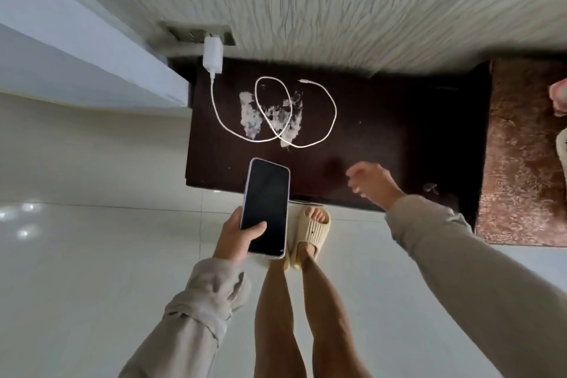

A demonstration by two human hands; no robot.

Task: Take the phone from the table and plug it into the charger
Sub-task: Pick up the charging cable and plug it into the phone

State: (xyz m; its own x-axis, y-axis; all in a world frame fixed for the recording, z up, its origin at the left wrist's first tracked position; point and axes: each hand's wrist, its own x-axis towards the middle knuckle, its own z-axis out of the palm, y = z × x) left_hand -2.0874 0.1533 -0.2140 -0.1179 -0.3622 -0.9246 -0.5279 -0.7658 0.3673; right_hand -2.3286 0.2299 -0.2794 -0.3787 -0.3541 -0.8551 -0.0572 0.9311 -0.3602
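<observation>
**Phone in hand, cable end loose on table**

Gripping is confirmed at the left hand (236, 235): the phone (265, 207) is clasped along its lower edge, thumb laid across the dark screen, fingers wrapped behind. Phone is held clear of the table (383, 132), over its near edge and the pale floor (92, 255), screen up, top end tilted twd the wall. Right hand (372, 182) is seen over the table's near-right area, fingers loosely curled, nothing held; slight blur noted. Charger (212, 56) is seated in the wall socket (196, 34) at the table's far-left corner. Its white cable (333, 110) is laid in two loops on the tabletop; the free plug end (304, 81) rests near the back edge, unconnected, well apart from the phone. Whitish worn patches (250, 115) are recorded under the loops.
</observation>
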